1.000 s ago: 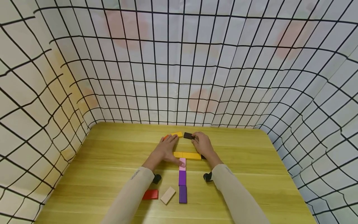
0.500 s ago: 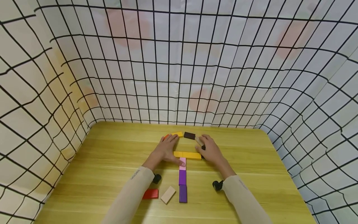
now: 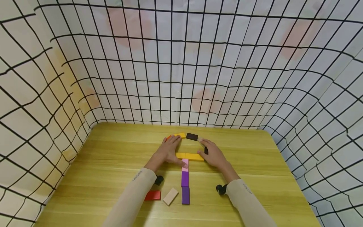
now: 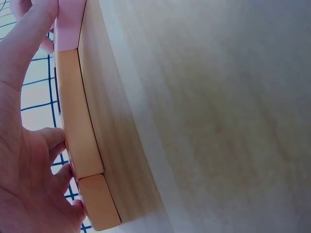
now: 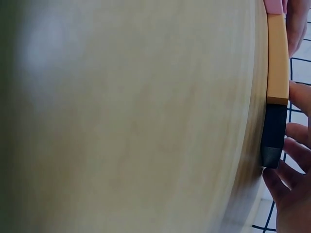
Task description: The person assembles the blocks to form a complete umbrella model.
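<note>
Flat domino-like blocks form an arc with a straight row and a stem below. My left hand (image 3: pixel 168 152) rests with fingers spread over the arc's left side, by the orange block (image 3: pixel 168 137) and a yellow block (image 3: pixel 180 135); its thumb touches the pink block (image 3: pixel 185 164). Around the right side lies my right hand (image 3: pixel 214 155), loosely spread. Its fingertips touch a pale block (image 3: pixel 200 139), mostly covered, and its thumb is at the end of the yellow row (image 3: pixel 194 156). A black block (image 3: pixel 206 150) shows between thumb and fingers. Another black block (image 3: pixel 192 136) tops the arc.
Below the pink block stand a violet block (image 3: pixel 185 179) and a dark purple block (image 3: pixel 185 195) in line. Left of them lie a loose beige block (image 3: pixel 170 196) and a red block (image 3: pixel 153 195), partly behind the left sleeve. Black-gridded netting (image 3: pixel 181 72) surrounds the wooden table (image 3: pixel 249 170).
The right hand has left the black block at the top and moved right and toward me, down the arc's right side. The left hand has stayed in place.
</note>
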A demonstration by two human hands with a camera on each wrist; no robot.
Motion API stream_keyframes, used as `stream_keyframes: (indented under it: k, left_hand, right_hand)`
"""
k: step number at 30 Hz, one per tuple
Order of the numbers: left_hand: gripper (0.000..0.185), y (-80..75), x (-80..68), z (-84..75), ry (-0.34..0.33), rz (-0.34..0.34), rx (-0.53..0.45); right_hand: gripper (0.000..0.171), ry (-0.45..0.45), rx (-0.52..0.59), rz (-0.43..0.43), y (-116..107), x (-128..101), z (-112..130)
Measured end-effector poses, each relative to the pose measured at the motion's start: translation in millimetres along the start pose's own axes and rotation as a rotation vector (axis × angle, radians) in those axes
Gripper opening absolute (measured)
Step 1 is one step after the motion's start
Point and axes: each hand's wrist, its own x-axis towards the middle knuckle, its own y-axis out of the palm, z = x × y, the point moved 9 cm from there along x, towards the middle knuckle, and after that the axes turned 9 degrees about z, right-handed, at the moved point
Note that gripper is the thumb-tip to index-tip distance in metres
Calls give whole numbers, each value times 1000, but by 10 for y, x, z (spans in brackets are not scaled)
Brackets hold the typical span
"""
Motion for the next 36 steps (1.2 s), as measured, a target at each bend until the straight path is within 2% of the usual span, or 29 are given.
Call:
stream_keyframes:
  k: [13,21,31,36]
  left_hand:
    - [143,-8,-5,-8,11,-6,0]
    - [143,-30,-25,1,4,0,11]
    - [132,-40,-47,-77,46,-6,16]
    - [121,-26,-76,-107,99,-17,37]
  right_hand:
    - [69,4,61,2,34,-52,-58]
    - [70,-4,41,25,18,-141,-55]
    - [71,-13,38,18,12,-157,-96]
    - [73,-14,54,34,26,-167,-88]
